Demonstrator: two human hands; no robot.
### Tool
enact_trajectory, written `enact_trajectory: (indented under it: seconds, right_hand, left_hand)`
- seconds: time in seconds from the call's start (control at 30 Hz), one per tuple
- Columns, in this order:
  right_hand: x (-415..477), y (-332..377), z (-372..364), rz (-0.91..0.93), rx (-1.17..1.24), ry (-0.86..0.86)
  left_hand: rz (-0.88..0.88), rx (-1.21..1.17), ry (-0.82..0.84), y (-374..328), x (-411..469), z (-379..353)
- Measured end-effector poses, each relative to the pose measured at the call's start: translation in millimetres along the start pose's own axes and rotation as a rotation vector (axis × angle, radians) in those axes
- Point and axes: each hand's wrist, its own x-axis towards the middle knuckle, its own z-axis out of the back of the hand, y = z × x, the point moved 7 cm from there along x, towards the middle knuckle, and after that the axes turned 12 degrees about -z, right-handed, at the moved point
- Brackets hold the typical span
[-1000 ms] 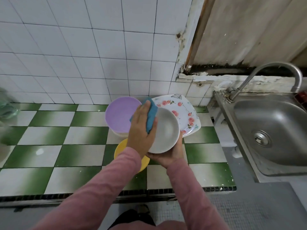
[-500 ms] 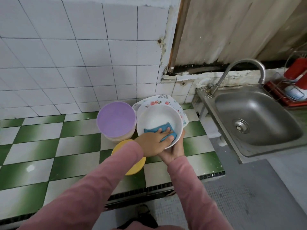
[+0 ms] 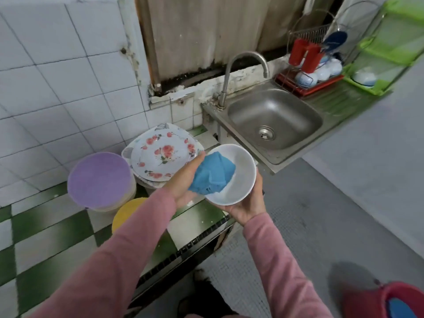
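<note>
Above the worktop's (image 3: 46, 226) front edge, between the stacked dishes and the sink (image 3: 275, 106), the white bowl (image 3: 243, 171) is tilted toward the camera. Its underside is hidden, and so is much of the right hand (image 3: 249, 208) cupping it from below. Only the palm shows, with fingers (image 3: 258, 187) curled up the right side of the rim. The left hand (image 3: 183, 182) presses a bunched blue cloth (image 3: 213, 175) into the bowl's left half; its fingers are buried in the cloth, apparently closed round it.

Behind that hand, a floral plate (image 3: 160, 154) tops a stack whose lower pieces are mostly covered. A purple lid (image 3: 99, 180) closes a pale tub (image 3: 107, 208), so its contents cannot be seen. The left sleeve (image 3: 128, 249) cuts off a yellow disc (image 3: 128, 213). Blurred at far right, a wire rack (image 3: 307, 88) holds red cups (image 3: 305, 56) and pale bowls. A red bucket (image 3: 387, 299), cropped by the corner, has something blue inside.
</note>
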Motion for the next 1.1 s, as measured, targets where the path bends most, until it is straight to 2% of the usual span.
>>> enact_trajectory:
  seconds: [0.13,0.2,0.37,0.57,0.73,0.83,1.1]
  right_hand:
    - [-32.3,20.9,38.6,0.087,0.087,-0.041]
    - [-47.5,32.2,55.9,0.135,0.121,-0.053]
    - [-82.4,66.6,97.3,0.227,0.203,-0.065]
    - [-115.1,128.4,159.2,0.303,0.268,-0.103]
    - [-147.0,203.1,210.2,0.350,0.190,-0.180]
    - [-172.1,255.2,242.1,0.416,0.072,-0.263]
    - [-232.5,364.5,319.4,0.546,0.007,-0.378]
  left_hand:
    - [0.125,-0.330,0.061,17.1,8.8,-42.7]
    - [0.171,-0.418,0.124,23.6,12.5,-68.1]
    - [0.239,-0.499,0.201,42.1,21.4,-139.0]
    - [0.235,-0.522,0.298,69.9,58.9,-231.8]
    - [0.184,-0.427,0.359,91.0,107.5,-323.8]
    - [0.136,-0.282,0.380,101.9,134.8,-379.0]
    - [-0.122,0.004,0.186,130.2,201.4,-474.3]
